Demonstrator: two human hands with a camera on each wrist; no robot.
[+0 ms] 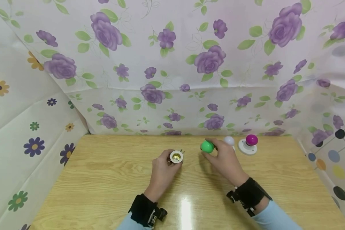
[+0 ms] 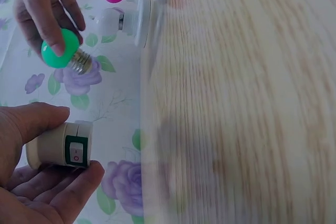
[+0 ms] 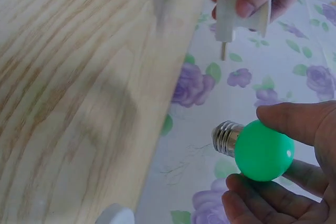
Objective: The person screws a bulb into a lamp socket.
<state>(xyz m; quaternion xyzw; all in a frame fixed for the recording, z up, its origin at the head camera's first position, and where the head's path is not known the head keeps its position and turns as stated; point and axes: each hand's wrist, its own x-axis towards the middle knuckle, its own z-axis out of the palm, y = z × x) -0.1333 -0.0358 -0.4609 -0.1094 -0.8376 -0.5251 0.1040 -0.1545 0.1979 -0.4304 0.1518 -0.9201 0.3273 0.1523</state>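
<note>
Left hand [image 1: 163, 169] grips a white round plastic lamp socket [image 1: 176, 157] above the middle of the light wood-grain surface [image 1: 103, 179]; right hand [image 1: 226, 159] pinches a glossy green round bulb [image 1: 207, 147] with a silver screw base, apart from the socket. Near the surface's far edge, toward its right corner, a magenta round bulb [image 1: 251, 140] stands in a white disc-shaped holder [image 1: 246, 149].

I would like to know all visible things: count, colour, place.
Round green bulb with metal screw base: 1, green, right hand
Plastic switched socket with pins: 1, white, left hand
Round magenta bulb: 1, magenta, back right of wooden table
Round white bulb: 1, white, beside magenta bulb
Round bases: 2, white, under these two bulbs
Wooden table: 1, light brown, below
Purple-flowered cloth: 1, white, behind table
Multicolour-flowered cloth: 1, white, left
Dotted covering: 1, white, right
Bare hands: 2, centre
Wrist cameras: 2, black, wrists
Sleeves: 2, light blue, bottom
</note>
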